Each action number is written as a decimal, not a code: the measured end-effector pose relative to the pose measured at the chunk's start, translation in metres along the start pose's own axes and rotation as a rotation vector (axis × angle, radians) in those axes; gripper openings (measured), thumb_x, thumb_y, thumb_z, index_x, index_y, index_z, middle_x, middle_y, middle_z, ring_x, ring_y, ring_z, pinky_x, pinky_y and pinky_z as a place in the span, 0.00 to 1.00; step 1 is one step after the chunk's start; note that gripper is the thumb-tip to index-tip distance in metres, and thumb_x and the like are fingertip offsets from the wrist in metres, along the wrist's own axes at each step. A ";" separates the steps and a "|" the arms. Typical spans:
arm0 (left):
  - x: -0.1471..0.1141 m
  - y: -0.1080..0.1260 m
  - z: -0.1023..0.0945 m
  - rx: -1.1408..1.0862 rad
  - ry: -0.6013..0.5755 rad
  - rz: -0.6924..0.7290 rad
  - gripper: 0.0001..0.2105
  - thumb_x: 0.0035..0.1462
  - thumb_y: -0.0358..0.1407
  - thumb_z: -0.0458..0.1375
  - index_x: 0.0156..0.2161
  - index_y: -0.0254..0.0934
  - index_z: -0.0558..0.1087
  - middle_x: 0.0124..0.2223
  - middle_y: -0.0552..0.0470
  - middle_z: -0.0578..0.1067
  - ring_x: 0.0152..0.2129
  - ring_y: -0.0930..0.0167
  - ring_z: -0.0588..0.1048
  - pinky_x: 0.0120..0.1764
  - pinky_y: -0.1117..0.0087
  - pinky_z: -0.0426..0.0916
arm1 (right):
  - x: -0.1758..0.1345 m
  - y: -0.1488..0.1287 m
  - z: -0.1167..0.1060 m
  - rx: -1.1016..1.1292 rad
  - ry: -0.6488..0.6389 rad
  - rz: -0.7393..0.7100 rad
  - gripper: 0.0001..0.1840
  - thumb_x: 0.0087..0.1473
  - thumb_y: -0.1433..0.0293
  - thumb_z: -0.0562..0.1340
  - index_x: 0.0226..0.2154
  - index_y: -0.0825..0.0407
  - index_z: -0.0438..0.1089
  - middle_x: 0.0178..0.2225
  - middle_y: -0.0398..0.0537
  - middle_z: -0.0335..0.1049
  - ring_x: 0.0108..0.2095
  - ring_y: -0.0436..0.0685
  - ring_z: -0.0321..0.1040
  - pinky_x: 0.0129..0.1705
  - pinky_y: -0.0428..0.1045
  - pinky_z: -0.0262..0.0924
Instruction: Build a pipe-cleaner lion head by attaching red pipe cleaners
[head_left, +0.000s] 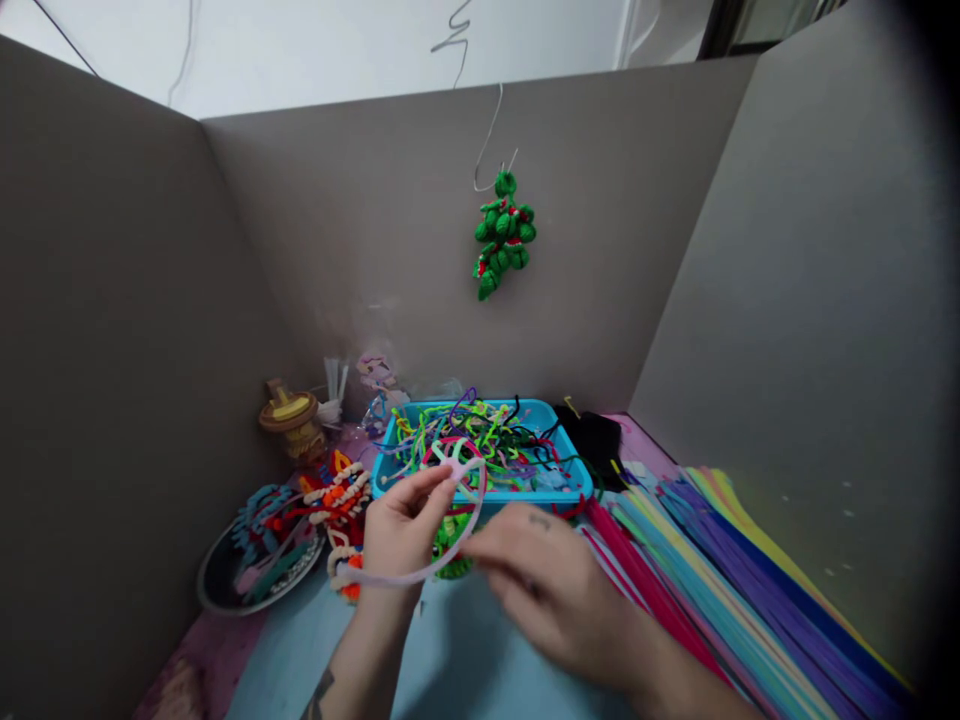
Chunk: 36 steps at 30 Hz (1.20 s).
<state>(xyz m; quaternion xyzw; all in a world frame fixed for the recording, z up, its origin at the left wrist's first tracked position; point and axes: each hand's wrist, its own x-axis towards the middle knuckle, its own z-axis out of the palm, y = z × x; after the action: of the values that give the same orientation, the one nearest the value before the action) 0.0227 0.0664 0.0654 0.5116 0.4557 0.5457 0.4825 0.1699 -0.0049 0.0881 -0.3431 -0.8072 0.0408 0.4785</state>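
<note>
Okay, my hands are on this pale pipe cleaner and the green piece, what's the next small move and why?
Probably draw the pale pipe cleaner snug around the green piece. The left hand pinches its upper end while it arcs loosely beneath the piece, and the right hand sits beside it, blurred.

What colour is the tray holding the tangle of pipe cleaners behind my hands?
Bright blue tray, clearest in the head view.
</note>
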 end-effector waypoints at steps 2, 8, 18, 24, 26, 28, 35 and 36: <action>-0.005 0.001 0.002 0.097 -0.036 0.046 0.11 0.47 0.38 0.66 0.37 0.35 0.81 0.35 0.46 0.82 0.31 0.67 0.79 0.35 0.71 0.73 | 0.003 0.013 -0.009 -0.070 0.212 0.156 0.08 0.58 0.76 0.57 0.36 0.50 0.71 0.31 0.47 0.74 0.34 0.53 0.69 0.37 0.48 0.64; -0.017 0.006 0.008 0.250 -0.099 0.173 0.09 0.49 0.37 0.63 0.37 0.38 0.81 0.34 0.48 0.82 0.29 0.67 0.79 0.34 0.70 0.73 | -0.001 0.038 0.000 -0.076 0.298 0.283 0.05 0.55 0.73 0.62 0.34 0.50 0.73 0.32 0.47 0.72 0.35 0.55 0.69 0.37 0.49 0.64; -0.022 0.011 0.009 0.279 -0.108 0.268 0.08 0.48 0.35 0.64 0.34 0.38 0.82 0.29 0.50 0.82 0.21 0.71 0.75 0.27 0.73 0.69 | -0.001 0.035 0.004 -0.124 0.395 0.296 0.03 0.52 0.73 0.65 0.29 0.49 0.70 0.30 0.46 0.71 0.35 0.56 0.67 0.38 0.52 0.61; -0.023 0.012 0.009 0.293 -0.107 0.304 0.07 0.48 0.35 0.64 0.33 0.38 0.82 0.26 0.51 0.80 0.19 0.73 0.72 0.24 0.75 0.67 | -0.001 0.036 0.004 -0.120 0.357 0.299 0.03 0.53 0.73 0.65 0.30 0.49 0.74 0.31 0.46 0.72 0.36 0.57 0.66 0.39 0.53 0.60; -0.024 0.011 0.008 0.289 -0.108 0.314 0.06 0.49 0.35 0.64 0.33 0.39 0.82 0.26 0.51 0.81 0.19 0.73 0.73 0.25 0.75 0.67 | -0.001 0.035 0.004 -0.110 0.352 0.312 0.04 0.52 0.73 0.65 0.31 0.48 0.75 0.31 0.46 0.72 0.36 0.57 0.66 0.40 0.53 0.60; -0.023 0.011 0.008 0.283 -0.114 0.321 0.06 0.49 0.35 0.63 0.34 0.39 0.82 0.28 0.51 0.81 0.20 0.72 0.74 0.25 0.75 0.68 | 0.000 0.035 0.003 -0.089 0.349 0.336 0.04 0.52 0.73 0.65 0.30 0.48 0.76 0.32 0.47 0.70 0.36 0.57 0.65 0.40 0.52 0.60; -0.021 0.013 0.006 0.338 -0.179 0.395 0.05 0.50 0.32 0.62 0.33 0.40 0.81 0.30 0.50 0.82 0.23 0.71 0.77 0.28 0.74 0.70 | 0.006 0.039 -0.006 0.121 0.222 0.529 0.03 0.48 0.71 0.66 0.24 0.49 0.76 0.30 0.44 0.62 0.34 0.54 0.64 0.39 0.50 0.60; -0.021 0.013 0.005 0.345 -0.192 0.407 0.06 0.50 0.32 0.62 0.33 0.40 0.81 0.30 0.50 0.82 0.23 0.70 0.77 0.29 0.74 0.70 | 0.007 0.039 -0.008 0.159 0.188 0.565 0.04 0.48 0.71 0.66 0.23 0.49 0.75 0.30 0.44 0.61 0.34 0.54 0.64 0.38 0.50 0.60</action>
<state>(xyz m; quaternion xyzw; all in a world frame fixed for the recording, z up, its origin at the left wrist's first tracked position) 0.0271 0.0444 0.0761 0.7164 0.3820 0.4949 0.3098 0.1942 0.0268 0.0823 -0.5177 -0.6265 0.2032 0.5461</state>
